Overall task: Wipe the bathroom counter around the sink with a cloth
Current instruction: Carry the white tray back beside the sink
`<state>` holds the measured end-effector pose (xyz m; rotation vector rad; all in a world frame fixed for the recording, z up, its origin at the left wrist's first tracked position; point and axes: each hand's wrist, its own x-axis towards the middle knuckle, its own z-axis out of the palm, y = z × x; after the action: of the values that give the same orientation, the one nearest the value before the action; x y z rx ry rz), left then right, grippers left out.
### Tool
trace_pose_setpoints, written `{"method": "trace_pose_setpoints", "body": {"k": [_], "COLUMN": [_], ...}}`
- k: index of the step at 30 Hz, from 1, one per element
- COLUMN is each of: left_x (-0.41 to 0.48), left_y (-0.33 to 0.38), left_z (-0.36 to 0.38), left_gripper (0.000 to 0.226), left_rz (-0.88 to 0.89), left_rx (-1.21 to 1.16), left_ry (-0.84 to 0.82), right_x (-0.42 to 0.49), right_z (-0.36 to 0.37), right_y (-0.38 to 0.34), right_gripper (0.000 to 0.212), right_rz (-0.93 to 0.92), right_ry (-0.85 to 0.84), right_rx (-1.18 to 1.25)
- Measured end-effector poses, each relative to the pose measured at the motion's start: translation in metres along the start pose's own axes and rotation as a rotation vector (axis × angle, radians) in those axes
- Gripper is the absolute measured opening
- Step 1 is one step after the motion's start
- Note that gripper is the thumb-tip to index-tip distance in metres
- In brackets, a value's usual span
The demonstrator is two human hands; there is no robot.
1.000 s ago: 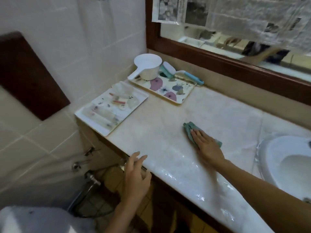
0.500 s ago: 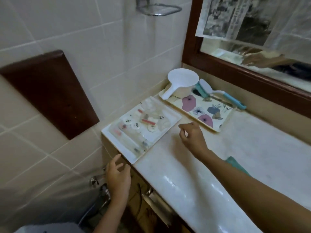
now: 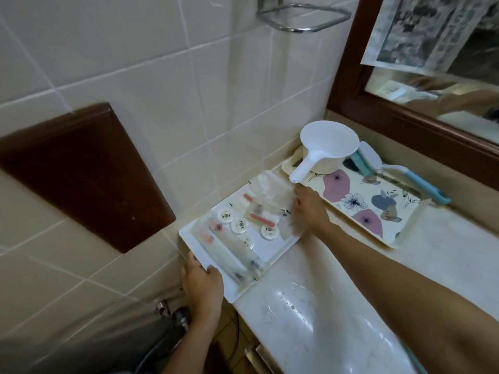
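The pale marble counter [image 3: 297, 306] is wet and shiny near its front edge. At its left end lies a white tray [image 3: 210, 255] of small toiletries, overhanging the counter's end. My left hand [image 3: 202, 279] grips the tray's near left corner. My right hand [image 3: 310, 209] holds the tray's far right edge and is blurred. Neither hand holds the green cloth; only a thin teal strip [image 3: 415, 360] shows beside my right forearm at the bottom edge. The sink is out of view.
A floral tray [image 3: 399, 233] sits behind the white one, holding a white dipper [image 3: 326, 147] and a blue-handled brush [image 3: 421, 184]. A wood-framed mirror [image 3: 405, 117] runs along the back. The tiled wall carries a chrome ring [image 3: 302, 17] and a brown panel [image 3: 81, 171].
My right hand let go of the cloth and moved left to the white tray. My left hand rose from below the counter edge and took the tray's corner. The view turned left.
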<state>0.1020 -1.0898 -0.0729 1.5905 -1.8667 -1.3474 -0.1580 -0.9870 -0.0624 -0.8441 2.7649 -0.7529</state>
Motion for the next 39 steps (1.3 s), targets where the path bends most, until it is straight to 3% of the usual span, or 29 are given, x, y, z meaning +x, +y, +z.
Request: {"method": "trace_pose_setpoints", "body": {"k": [9, 12, 19, 24, 35, 39], "left_x": [-0.035, -0.064, -0.159, -0.243, -0.486, -0.587], "left_y": [0.005, 0.006, 0.019, 0.034, 0.061, 0.046], "left_z": [-0.036, -0.047, -0.042, -0.006, 0.107, 0.148], "left_gripper": [0.048, 0.050, 0.046, 0.040, 0.047, 0.044], "left_rz": [-0.058, -0.023, 0.138, 0.288, 0.507, 0.577], "left_rx": [-0.060, -0.029, -0.022, 0.032, 0.076, 0.105], "left_ry": [-0.101, -0.152, -0.374, -0.544, -0.976, -1.035], "right_x": [-0.075, -0.129, -0.295, -0.410, -0.669, -0.763], "right_z": [-0.019, -0.045, -0.136, -0.198, -0.319, -0.351], "right_y": [0.017, 0.027, 0.073, 0.133, 0.259, 0.311], "right_gripper": [0.025, 0.036, 0.022, 0.020, 0.018, 0.016], "right_rz": [0.228, 0.361, 0.663, 0.825, 1.167, 1.273], "right_ry": [0.069, 0.135, 0.308, 0.372, 0.797, 0.921], "right_rx": [0.135, 0.179, 0.286, 0.271, 0.411, 0.475]}}
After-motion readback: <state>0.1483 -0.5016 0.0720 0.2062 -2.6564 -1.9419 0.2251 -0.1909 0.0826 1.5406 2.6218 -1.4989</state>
